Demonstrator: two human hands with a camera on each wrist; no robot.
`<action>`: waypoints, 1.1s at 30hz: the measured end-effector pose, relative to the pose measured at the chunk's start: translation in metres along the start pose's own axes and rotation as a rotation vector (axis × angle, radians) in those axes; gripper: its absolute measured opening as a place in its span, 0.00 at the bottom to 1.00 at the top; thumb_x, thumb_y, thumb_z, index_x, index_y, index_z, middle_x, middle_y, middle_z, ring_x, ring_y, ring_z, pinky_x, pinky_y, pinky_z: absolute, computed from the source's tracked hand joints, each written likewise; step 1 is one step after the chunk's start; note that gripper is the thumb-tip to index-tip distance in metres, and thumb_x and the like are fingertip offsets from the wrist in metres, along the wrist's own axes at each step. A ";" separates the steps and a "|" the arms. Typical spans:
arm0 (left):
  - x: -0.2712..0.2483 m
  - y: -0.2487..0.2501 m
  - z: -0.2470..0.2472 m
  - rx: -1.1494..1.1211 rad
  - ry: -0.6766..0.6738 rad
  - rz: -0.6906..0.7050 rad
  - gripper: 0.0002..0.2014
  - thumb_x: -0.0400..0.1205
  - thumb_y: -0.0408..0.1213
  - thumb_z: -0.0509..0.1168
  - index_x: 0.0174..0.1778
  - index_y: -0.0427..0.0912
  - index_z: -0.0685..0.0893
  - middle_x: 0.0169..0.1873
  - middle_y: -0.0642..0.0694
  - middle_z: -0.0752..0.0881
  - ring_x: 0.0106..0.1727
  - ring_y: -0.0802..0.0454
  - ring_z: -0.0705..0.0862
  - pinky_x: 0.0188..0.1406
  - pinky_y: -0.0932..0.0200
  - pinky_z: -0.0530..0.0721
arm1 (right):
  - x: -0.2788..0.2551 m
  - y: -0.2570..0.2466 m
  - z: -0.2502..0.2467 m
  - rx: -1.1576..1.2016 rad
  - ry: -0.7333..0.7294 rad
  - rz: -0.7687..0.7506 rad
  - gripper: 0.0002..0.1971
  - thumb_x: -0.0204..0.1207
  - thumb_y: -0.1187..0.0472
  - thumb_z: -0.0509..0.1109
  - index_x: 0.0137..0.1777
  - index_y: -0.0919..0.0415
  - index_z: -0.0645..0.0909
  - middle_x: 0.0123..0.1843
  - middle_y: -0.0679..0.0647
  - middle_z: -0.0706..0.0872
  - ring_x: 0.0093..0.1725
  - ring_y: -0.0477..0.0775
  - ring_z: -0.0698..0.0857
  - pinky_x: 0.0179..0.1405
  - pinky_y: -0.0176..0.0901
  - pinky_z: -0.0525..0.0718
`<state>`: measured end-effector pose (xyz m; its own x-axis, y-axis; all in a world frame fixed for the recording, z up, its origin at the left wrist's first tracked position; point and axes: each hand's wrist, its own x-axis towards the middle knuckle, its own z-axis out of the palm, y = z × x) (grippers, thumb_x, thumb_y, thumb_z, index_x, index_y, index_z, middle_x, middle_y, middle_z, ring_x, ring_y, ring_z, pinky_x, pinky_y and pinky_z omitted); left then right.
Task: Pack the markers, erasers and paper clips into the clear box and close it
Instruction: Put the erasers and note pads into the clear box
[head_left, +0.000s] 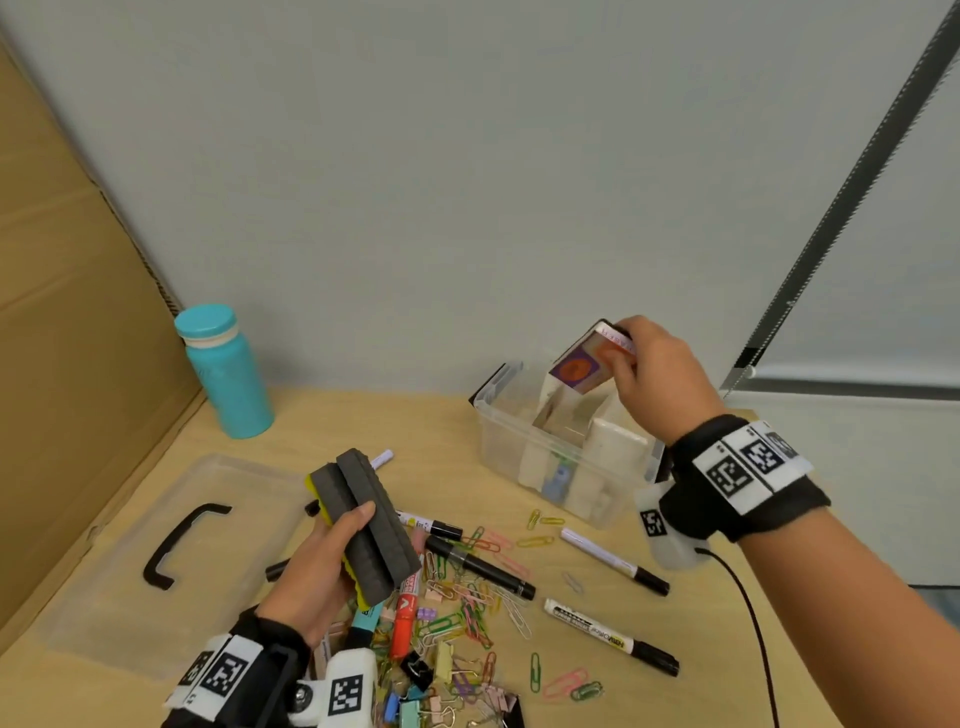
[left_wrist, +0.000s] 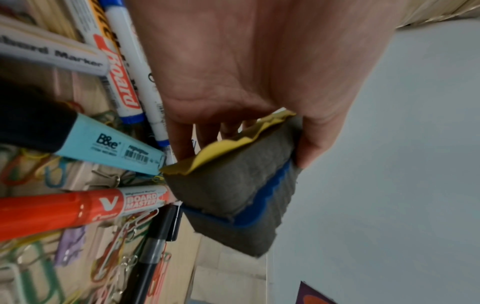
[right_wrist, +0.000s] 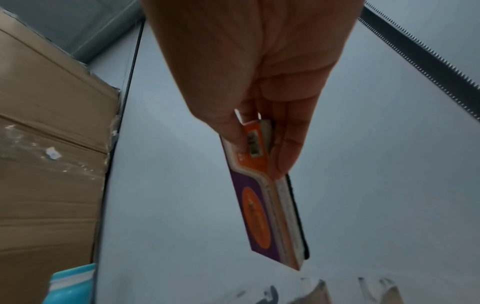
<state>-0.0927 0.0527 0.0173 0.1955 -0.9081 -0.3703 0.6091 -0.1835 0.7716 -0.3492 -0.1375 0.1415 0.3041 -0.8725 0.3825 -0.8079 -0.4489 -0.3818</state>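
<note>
My right hand (head_left: 641, 364) pinches a flat purple-and-orange eraser (head_left: 584, 364) by its top end and holds it upright, its lower end dipping into the open clear box (head_left: 511, 447). The wrist view shows the eraser (right_wrist: 259, 207) between thumb and fingers of the right hand (right_wrist: 262, 142). My left hand (head_left: 327, 556) grips two grey felt erasers (head_left: 371, 519) stacked together above the table, one backed yellow, one blue (left_wrist: 233, 185). Several markers (head_left: 605, 558) and coloured paper clips (head_left: 467, 608) lie scattered on the table. White blocks (head_left: 615, 441) stand inside the box.
The clear lid (head_left: 171, 551) with a black handle lies flat at the left. A teal bottle (head_left: 228, 374) stands at the back left beside a cardboard wall (head_left: 67, 364). Binder clips (head_left: 415, 696) lie near the front edge. A black cable (head_left: 748, 613) trails from my right wrist.
</note>
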 end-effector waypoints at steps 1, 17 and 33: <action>-0.001 0.001 0.002 -0.012 -0.001 -0.002 0.21 0.87 0.36 0.55 0.77 0.50 0.65 0.56 0.41 0.82 0.36 0.47 0.92 0.24 0.58 0.88 | 0.008 0.004 0.002 -0.029 -0.012 0.036 0.13 0.83 0.60 0.61 0.65 0.62 0.74 0.57 0.60 0.82 0.52 0.61 0.83 0.44 0.44 0.75; 0.010 -0.005 0.012 0.139 0.023 0.015 0.28 0.78 0.42 0.66 0.75 0.53 0.68 0.63 0.44 0.82 0.63 0.42 0.82 0.70 0.37 0.75 | 0.088 0.049 0.073 -0.332 -0.402 0.321 0.08 0.72 0.60 0.70 0.48 0.63 0.83 0.47 0.61 0.86 0.39 0.60 0.85 0.35 0.46 0.80; 0.016 -0.018 0.001 0.183 0.066 -0.042 0.22 0.83 0.38 0.63 0.73 0.54 0.68 0.62 0.41 0.84 0.63 0.41 0.82 0.68 0.38 0.76 | 0.095 0.047 0.080 -0.435 -0.507 0.317 0.09 0.64 0.65 0.78 0.32 0.64 0.78 0.33 0.57 0.84 0.27 0.54 0.80 0.27 0.41 0.77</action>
<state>-0.1013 0.0407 -0.0020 0.2265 -0.8726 -0.4328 0.4694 -0.2915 0.8335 -0.3180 -0.2570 0.0927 0.1335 -0.9769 -0.1669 -0.9908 -0.1354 -0.0005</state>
